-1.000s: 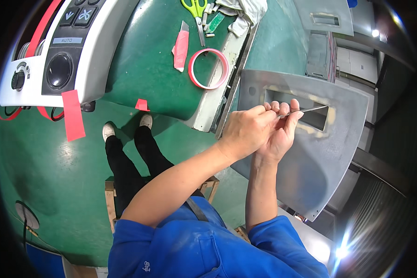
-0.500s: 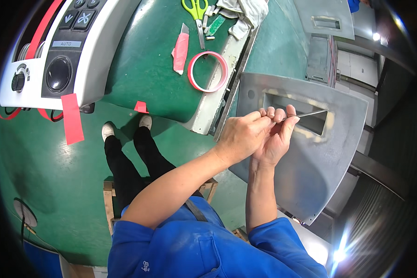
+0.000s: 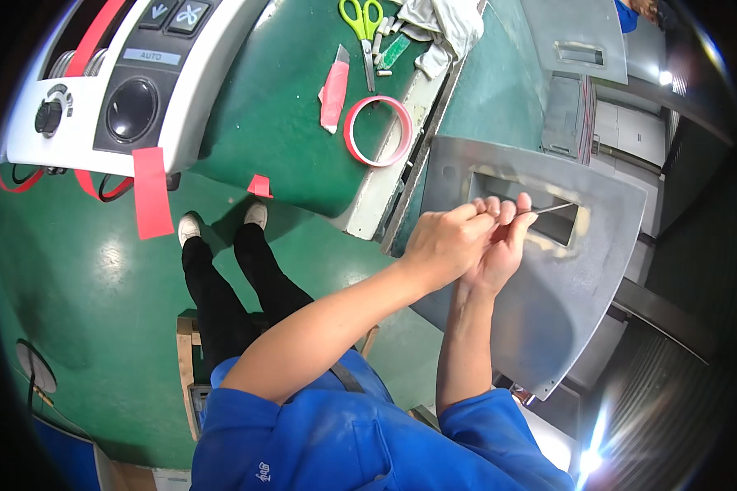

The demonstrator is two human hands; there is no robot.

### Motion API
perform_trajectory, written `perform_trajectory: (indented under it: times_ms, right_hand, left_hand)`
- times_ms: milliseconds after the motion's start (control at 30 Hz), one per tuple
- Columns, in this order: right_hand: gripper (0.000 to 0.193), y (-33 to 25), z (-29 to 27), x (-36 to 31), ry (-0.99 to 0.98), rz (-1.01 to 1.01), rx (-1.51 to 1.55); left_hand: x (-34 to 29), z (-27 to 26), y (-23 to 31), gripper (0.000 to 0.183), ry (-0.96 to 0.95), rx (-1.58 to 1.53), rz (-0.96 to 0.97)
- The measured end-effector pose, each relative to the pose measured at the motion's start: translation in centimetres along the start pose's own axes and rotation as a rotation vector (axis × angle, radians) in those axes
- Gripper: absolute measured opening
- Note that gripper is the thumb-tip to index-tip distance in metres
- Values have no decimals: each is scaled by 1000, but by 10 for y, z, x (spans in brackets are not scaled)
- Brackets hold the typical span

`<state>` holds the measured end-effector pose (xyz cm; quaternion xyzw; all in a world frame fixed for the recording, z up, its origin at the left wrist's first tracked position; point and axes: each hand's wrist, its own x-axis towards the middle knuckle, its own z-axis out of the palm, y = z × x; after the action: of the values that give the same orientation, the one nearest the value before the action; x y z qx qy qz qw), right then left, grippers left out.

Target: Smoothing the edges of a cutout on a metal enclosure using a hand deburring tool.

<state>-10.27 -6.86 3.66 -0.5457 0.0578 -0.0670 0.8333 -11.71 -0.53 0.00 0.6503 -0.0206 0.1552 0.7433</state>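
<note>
My left hand (image 3: 449, 242) is closed, pressed against my right hand with its fingers curled over. A thin metal tool with a long narrow tip (image 3: 555, 208) juts out to the right from between the fingertips of my right hand (image 3: 501, 250). Its other end is hidden in the hands, so I cannot see whether the left fingers grip it too. Below the tip lies a grey panel (image 3: 549, 303) with a rectangular opening (image 3: 558, 225), edged by cream-coloured filler patches. The tip lies over the opening's right end; I cannot tell whether it touches the edge.
On the green table (image 3: 278, 106) lie a roll of red tape (image 3: 405, 135), a tape-wrapped cutter (image 3: 333, 96), green-handled scissors (image 3: 364, 37) and a whitish cloth (image 3: 450, 29). A white tape dispenser (image 3: 184, 123) stands left, a red strip (image 3: 153, 192) hanging from it. Another panel (image 3: 577, 24) is at the far right.
My two hands have shifted slightly to the right and nearer, with the tool. Less of the tool's tip shows past my fingers. The table things sit slightly differently in view.
</note>
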Motion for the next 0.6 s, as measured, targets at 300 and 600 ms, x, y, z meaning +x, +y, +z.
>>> perform_trajectory:
  times_ms: [300,600]
  right_hand:
    - [27,6,6,-7,21,-6,-30]
    - [27,2,5,-2,6,-27,-40]
  left_hand:
    - [-7,-8,-5,6,-27,-30,-16]
    - [0,-5,-3,6,-13,-15,23]
